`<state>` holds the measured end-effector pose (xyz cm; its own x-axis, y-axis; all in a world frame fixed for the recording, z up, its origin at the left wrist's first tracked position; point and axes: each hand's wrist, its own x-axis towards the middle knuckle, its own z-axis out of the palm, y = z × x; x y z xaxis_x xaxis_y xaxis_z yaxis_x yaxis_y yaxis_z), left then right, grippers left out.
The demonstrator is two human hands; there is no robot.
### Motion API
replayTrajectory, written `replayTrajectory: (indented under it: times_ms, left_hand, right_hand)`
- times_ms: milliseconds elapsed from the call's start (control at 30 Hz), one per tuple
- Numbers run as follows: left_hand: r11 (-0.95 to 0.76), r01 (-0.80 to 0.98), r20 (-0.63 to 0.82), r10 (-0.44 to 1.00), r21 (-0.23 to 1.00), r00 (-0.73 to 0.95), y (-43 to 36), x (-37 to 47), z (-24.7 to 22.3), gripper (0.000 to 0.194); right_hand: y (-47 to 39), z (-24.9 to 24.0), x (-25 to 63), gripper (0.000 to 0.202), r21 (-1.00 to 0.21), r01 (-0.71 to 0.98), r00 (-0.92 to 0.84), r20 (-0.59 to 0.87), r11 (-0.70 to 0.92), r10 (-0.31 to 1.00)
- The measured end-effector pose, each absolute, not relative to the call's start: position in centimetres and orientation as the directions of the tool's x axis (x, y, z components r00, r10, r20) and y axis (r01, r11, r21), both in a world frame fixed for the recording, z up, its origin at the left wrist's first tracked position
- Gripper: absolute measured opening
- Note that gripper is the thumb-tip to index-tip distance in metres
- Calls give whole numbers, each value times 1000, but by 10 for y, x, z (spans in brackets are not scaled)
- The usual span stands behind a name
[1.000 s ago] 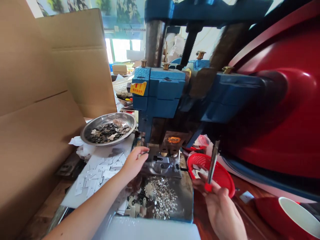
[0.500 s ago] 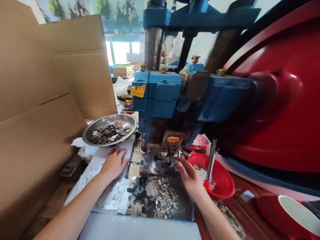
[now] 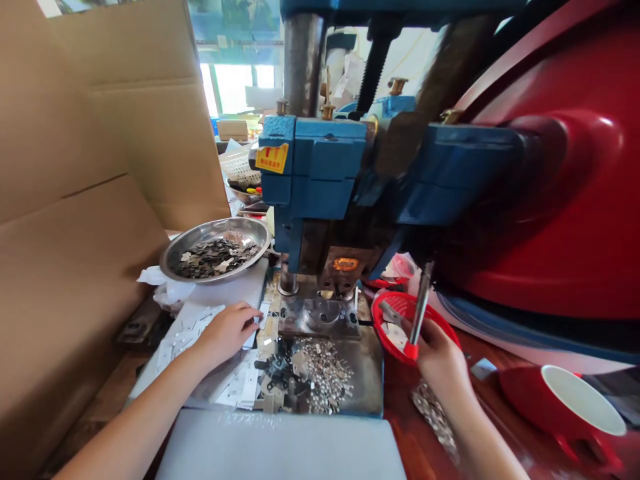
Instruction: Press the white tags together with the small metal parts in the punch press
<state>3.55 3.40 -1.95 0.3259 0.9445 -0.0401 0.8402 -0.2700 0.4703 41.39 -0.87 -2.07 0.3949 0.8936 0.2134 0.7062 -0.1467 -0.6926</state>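
At the left edge of the press bed, my left hand (image 3: 231,333) pinches a small white flat plate (image 3: 265,313) between thumb and fingers. More white flat strips (image 3: 239,383) lie beneath and beside that wrist. My right hand (image 3: 444,353) reaches over the red plastic basket (image 3: 447,328), its fingers partly hidden behind the metal lever (image 3: 423,303) with a red end. Those fingers look loosely apart. A grey metal piece (image 3: 392,311) is just beyond them, over flat parts in the basket. The die (image 3: 320,317) under the blue press (image 3: 327,167) shows its bare metal face.
A steel bowl (image 3: 263,248) of dark flat pieces stands left. Small shiny rivet-like bits (image 3: 325,377) and dark metal pieces (image 3: 280,373) lie on the front plate. Cardboard (image 3: 80,267) walls the left; a large red wheel (image 3: 565,220) and red cup (image 3: 530,400) are right.
My right hand has moved from the die rightward to the red basket. The piece on the die is gone from there. My left hand has taken hold of a white plate. The view has tilted down slightly.
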Motion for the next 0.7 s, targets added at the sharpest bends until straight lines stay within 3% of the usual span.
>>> replayTrajectory:
  times_ms: [67,200,267,500,700]
  left_hand:
    - [-277,831,-41,940,483,338,32,33,-20,28]
    - [-225,840,-20,963,494,270,27,30,-13,31]
    - [-192,840,1,975,507,222,22,31,-6,32]
    - [-59,739,41,998,671,42,5,54,13,31]
    - [40,435,-81,994,900,77,3,82,9,32]
  right_hand:
    - [-20,-27,412,35,-621,774,345,253,-122,904]
    - [-26,-37,368,22,-598,763,-132,223,243,966]
    - [-24,-38,344,20,-568,764,-257,170,308,951]
    - [-20,-32,324,19,-397,858,-308,109,326,945]
    - [-21,-31,316,16,-356,882,-300,86,310,950]
